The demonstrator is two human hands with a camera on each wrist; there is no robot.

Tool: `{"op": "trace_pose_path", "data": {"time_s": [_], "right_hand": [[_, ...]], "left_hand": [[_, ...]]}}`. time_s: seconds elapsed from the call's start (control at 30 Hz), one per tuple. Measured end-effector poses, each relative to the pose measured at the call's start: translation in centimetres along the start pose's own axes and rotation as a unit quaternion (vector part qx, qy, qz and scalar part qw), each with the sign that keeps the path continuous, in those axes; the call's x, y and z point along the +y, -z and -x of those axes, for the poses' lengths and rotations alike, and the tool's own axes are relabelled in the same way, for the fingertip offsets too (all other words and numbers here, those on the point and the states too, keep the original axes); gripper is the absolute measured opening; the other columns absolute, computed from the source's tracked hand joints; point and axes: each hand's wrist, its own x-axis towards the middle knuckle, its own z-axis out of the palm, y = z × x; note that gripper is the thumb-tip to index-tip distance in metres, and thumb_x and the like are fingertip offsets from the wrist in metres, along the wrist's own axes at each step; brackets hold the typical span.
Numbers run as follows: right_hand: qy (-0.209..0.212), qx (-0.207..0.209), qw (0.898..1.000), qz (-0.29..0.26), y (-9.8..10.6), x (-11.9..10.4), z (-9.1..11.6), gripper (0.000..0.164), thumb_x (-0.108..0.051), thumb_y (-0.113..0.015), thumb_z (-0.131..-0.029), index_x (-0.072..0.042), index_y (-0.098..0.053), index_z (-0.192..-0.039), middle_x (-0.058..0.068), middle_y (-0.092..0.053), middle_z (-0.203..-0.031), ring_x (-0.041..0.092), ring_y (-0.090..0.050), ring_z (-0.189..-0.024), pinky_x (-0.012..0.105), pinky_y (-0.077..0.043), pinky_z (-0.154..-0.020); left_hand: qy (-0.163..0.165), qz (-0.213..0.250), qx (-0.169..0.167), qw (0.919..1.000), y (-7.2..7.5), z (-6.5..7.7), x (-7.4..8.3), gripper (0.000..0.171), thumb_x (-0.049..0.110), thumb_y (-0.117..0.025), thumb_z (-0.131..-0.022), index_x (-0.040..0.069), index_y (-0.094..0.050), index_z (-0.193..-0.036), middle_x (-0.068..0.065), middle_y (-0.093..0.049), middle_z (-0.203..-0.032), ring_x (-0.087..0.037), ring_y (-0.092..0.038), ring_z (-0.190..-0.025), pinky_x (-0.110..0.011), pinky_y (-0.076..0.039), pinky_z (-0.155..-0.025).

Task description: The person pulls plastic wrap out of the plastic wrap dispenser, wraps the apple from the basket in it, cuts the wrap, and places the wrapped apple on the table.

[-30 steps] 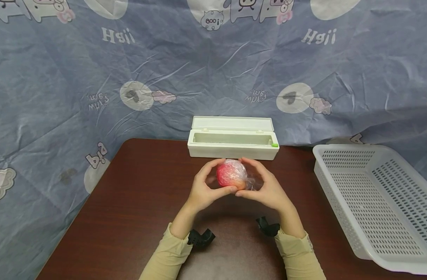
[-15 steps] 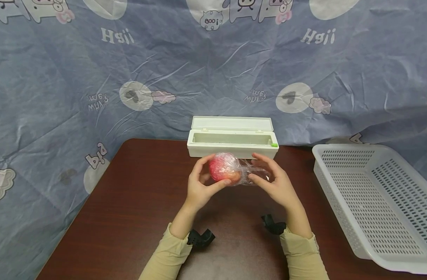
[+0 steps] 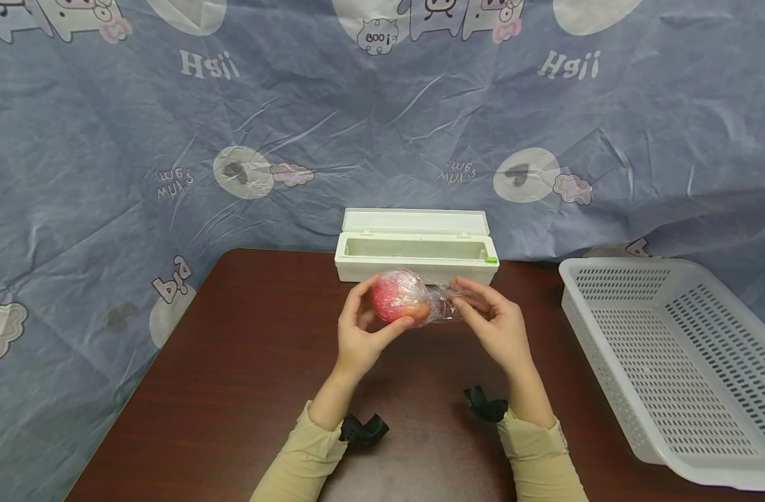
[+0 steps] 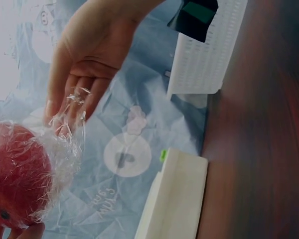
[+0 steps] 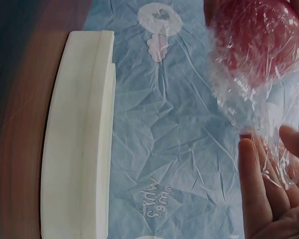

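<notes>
A red apple (image 3: 393,296) with some yellow is wrapped in clear cling film, held above the dark table (image 3: 256,362). My left hand (image 3: 360,341) grips it from the left, thumb at the near side and fingers at the far side. Out of its right side runs a gathered tail of cling film (image 3: 441,304). My right hand (image 3: 506,333) pinches that tail between thumb and forefinger. Crumpled film (image 5: 239,97) stretches from apple to fingertips in the right wrist view. In the left wrist view, only fingertips of the left hand show under the apple (image 4: 17,174).
Behind the hands stands a long white box (image 3: 413,270) with its lid up and a green piece at its right end. A white perforated basket (image 3: 608,390) sits at the table's right side. A blue printed cloth (image 3: 332,139) hangs behind the table.
The apple has moved left and slightly up in my left hand. My right hand has left the apple's side, drawn right, and taken hold of the film's tail.
</notes>
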Motion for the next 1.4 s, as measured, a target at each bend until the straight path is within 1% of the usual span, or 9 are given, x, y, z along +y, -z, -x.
{"op": "trace_pose_path", "data": {"time_s": [0.1, 0.27, 0.43, 0.63, 0.87, 1.03, 1.13, 1.33, 1.4], "right_hand": [[0.004, 0.027, 1.0, -0.007, -0.1, 0.5, 0.0, 0.029, 0.014, -0.062, -0.083, 0.015, -0.06, -0.112, 0.031, -0.062, -0.106, 0.001, -0.064, -0.087, 0.016, -0.052, -0.07], [0.017, 0.059, 0.996, -0.058, 0.0, 2.3, -0.1, 0.026, 0.014, -0.063, -0.082, 0.014, -0.063, -0.108, 0.026, -0.066, -0.1, 0.006, -0.068, -0.082, 0.022, -0.053, -0.067], [0.025, 0.063, 0.993, -0.098, -0.2, 2.4, -0.1, 0.025, 0.011, -0.064, -0.083, 0.014, -0.063, -0.107, 0.011, -0.07, -0.096, 0.012, -0.069, -0.078, 0.026, -0.054, -0.066], [0.017, 0.06, 0.99, -0.123, -0.8, 2.1, 0.0, 0.024, 0.009, -0.066, -0.082, 0.014, -0.063, -0.106, 0.012, -0.07, -0.095, 0.015, -0.069, -0.078, 0.028, -0.054, -0.066], [0.005, 0.084, 0.99, -0.115, -1.8, 2.1, 0.0, 0.021, 0.012, -0.067, -0.08, 0.015, -0.065, -0.101, 0.004, -0.071, -0.091, 0.01, -0.068, -0.081, 0.022, -0.054, -0.067], [-0.005, 0.084, 0.991, -0.1, -2.5, 1.8, 0.2, 0.02, 0.008, -0.066, -0.083, 0.012, -0.066, -0.102, 0.017, -0.069, -0.095, 0.008, -0.068, -0.083, 0.022, -0.054, -0.067], [-0.007, 0.076, 0.994, -0.083, -3.1, 1.5, 0.4, 0.02, 0.004, -0.063, -0.087, 0.009, -0.066, -0.106, 0.023, -0.067, -0.1, 0.007, -0.067, -0.086, 0.021, -0.053, -0.07], [0.007, 0.035, 0.999, -0.009, -3.9, 1.0, 1.0, 0.028, -0.001, -0.058, -0.092, 0.003, -0.062, -0.119, 0.018, -0.066, -0.11, 0.008, -0.063, -0.096, 0.016, -0.05, -0.075], [0.004, 0.024, 1.0, -0.01, -3.9, 0.8, 1.0, 0.03, -0.001, -0.057, -0.092, 0.002, -0.061, -0.122, 0.018, -0.065, -0.112, 0.008, -0.062, -0.099, 0.016, -0.05, -0.076]], "left_hand": [[0.001, 0.0, 0.002, 1.0, 0.1, 0.2, -1.3, 0.069, 0.008, -0.083, -0.07, -0.003, -0.048, -0.128, -0.015, -0.052, -0.12, -0.023, -0.055, -0.104, -0.032, -0.051, -0.084], [0.012, -0.008, 0.009, 0.9999, -0.5, 0.2, 0.2, 0.071, -0.018, -0.077, -0.063, -0.012, -0.045, -0.126, -0.026, -0.05, -0.119, -0.022, -0.055, -0.103, -0.031, -0.051, -0.084], [0.022, -0.019, 0.017, 0.9994, -0.9, 0.2, 0.8, 0.069, -0.02, -0.075, -0.063, -0.014, -0.045, -0.125, -0.027, -0.05, -0.118, -0.018, -0.056, -0.101, -0.03, -0.052, -0.083], [0.014, -0.046, 0.012, 0.9988, -1.3, 0.6, 0.2, 0.067, -0.015, -0.078, -0.063, -0.012, -0.048, -0.122, -0.025, -0.051, -0.117, -0.023, -0.056, -0.101, -0.033, -0.052, -0.082], [0.005, -0.067, 0.003, 0.9977, -1.9, 1.1, -0.2, 0.066, -0.011, -0.081, -0.063, -0.01, -0.05, -0.121, -0.023, -0.052, -0.118, -0.028, -0.055, -0.101, -0.035, -0.053, -0.081], [-0.001, -0.073, 0.009, 0.9973, -2.2, 1.2, -0.3, 0.065, -0.011, -0.082, -0.062, -0.01, -0.051, -0.12, -0.024, -0.052, -0.118, -0.03, -0.055, -0.102, -0.036, -0.053, -0.08], [-0.002, -0.076, 0.022, 0.9969, -2.3, 1.3, -0.4, 0.064, -0.011, -0.082, -0.062, -0.011, -0.052, -0.118, -0.026, -0.051, -0.119, -0.03, -0.055, -0.104, -0.036, -0.053, -0.08], [0.001, -0.098, 0.053, 0.9938, -2.3, 1.2, -0.4, 0.062, -0.009, -0.082, -0.062, -0.01, -0.053, -0.117, -0.026, -0.051, -0.119, -0.029, -0.055, -0.105, -0.045, -0.052, -0.079], [0.001, -0.101, 0.058, 0.9932, -2.2, 1.1, -0.4, 0.063, -0.009, -0.083, -0.062, -0.01, -0.054, -0.118, -0.026, -0.051, -0.119, -0.029, -0.054, -0.105, -0.046, -0.052, -0.079]]}}
